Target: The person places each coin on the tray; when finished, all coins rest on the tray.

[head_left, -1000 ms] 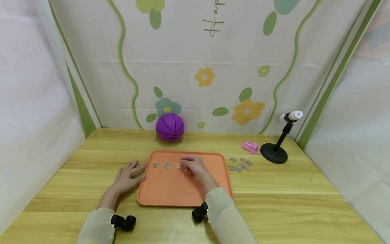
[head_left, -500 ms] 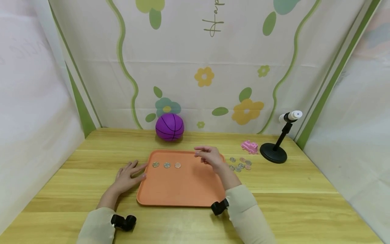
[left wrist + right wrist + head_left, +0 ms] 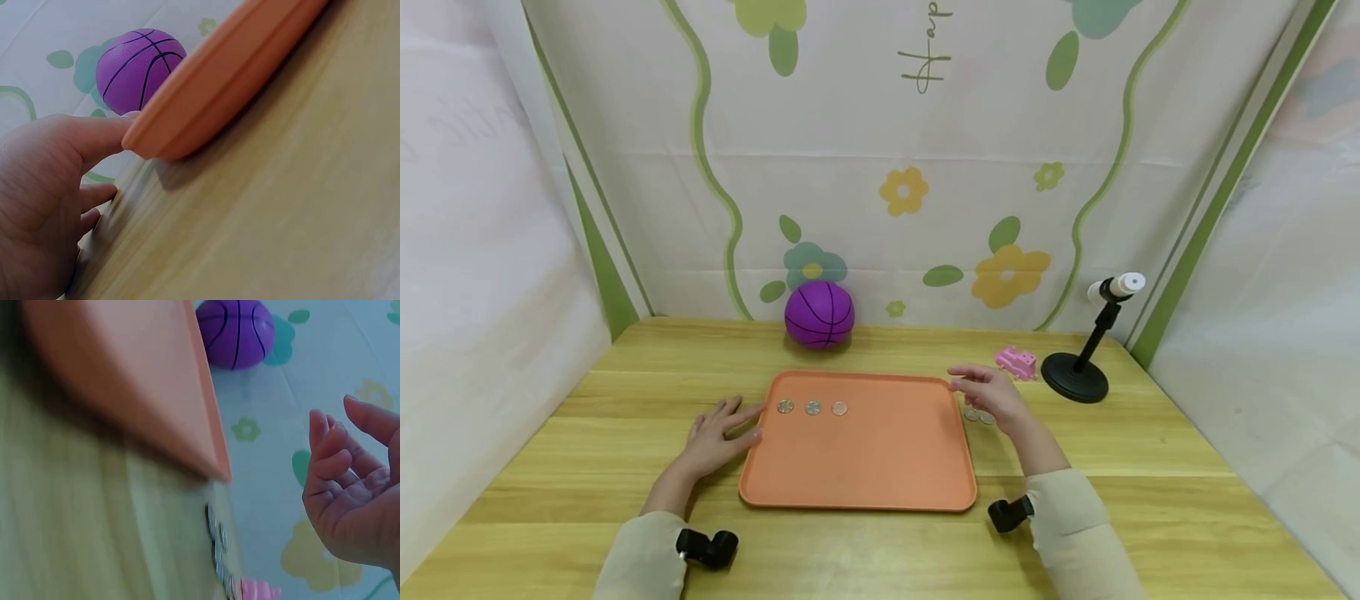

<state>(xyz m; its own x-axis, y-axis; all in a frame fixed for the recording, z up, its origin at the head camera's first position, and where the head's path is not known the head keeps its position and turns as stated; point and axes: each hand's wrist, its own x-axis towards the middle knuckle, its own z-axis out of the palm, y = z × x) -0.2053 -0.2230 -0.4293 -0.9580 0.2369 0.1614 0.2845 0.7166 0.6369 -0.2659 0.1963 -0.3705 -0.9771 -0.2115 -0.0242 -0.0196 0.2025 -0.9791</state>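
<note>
In the head view an orange tray [image 3: 865, 458] lies on the table, with three coins [image 3: 813, 407] in a row near its upper left. My left hand [image 3: 718, 442] rests on the table, thumb and index finger at the tray's left rim; the left wrist view shows a finger touching the tray wall [image 3: 219, 87]. Over the tray's right edge is my right hand [image 3: 992, 400], fingers loosely bent. Nothing shows between those fingers [image 3: 331, 465] in the right wrist view. Beneath it lie loose coins [image 3: 979, 416], most of them hidden by the hand.
A purple ball [image 3: 820, 314] with black lines stands behind the tray, near the patterned cloth backdrop [image 3: 850, 108]. Right of the tray are a small pink toy [image 3: 1017, 363] and a black stand [image 3: 1078, 371] holding a white cylinder [image 3: 1120, 286].
My right hand has let go of the third coin on the tray and moved right, to over the loose coins. The left hand has stayed at the tray's rim.
</note>
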